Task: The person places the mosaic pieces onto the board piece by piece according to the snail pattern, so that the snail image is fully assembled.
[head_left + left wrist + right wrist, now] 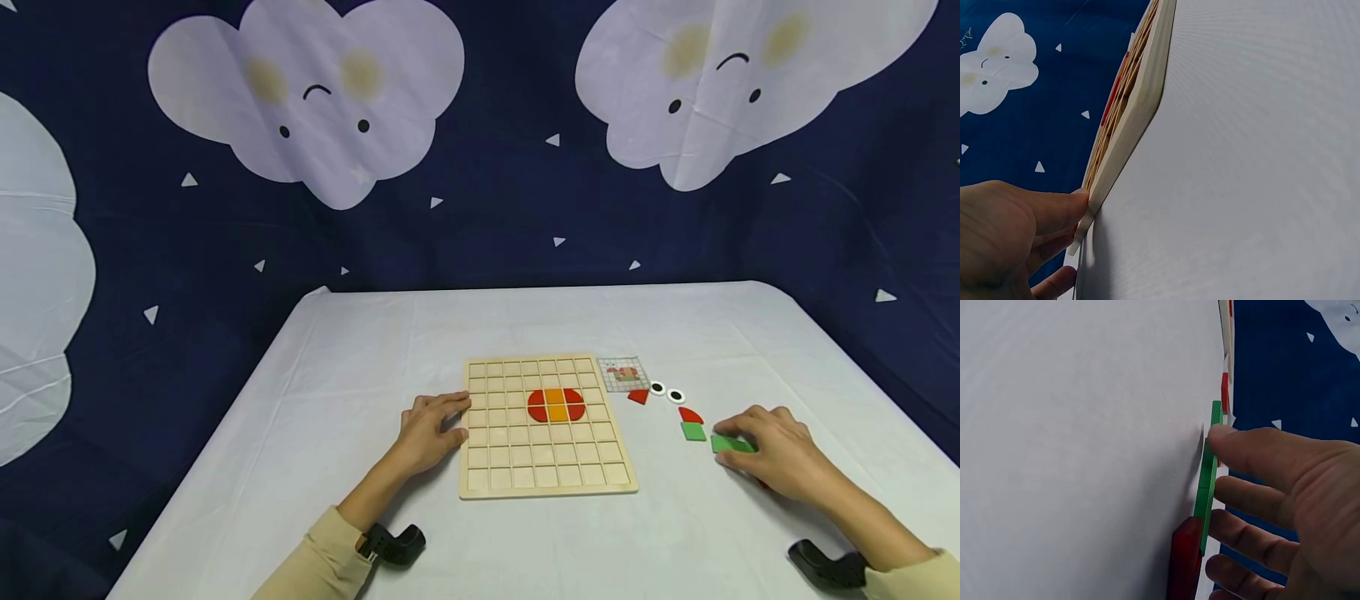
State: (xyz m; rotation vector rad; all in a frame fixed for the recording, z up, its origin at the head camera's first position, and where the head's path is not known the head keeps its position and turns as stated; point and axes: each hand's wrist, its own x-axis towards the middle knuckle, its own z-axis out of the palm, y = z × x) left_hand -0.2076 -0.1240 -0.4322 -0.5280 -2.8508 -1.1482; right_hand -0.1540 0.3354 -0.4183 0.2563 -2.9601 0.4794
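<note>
A wooden grid board (502, 482) lies on the table with red rounded pieces (536, 406) and orange square pieces (557, 405) set in it. My left hand (429, 433) touches the board's left edge, thumb and fingers fairly straight; in the left wrist view the thumb rests on the rim. To the board's right, my right hand (780, 450) has thumb and index finger on either side of a green piece (731, 444), pinching it at the table. The right wrist view shows a red piece (1182, 556) by that green piece, hidden under the hand in the head view.
A picture card (622, 375) lies at the board's upper right. Beside it are a red piece (639, 397) and two white eye discs (676, 396). Another red piece (691, 415) and a green square (693, 432) lie left of my right hand.
</note>
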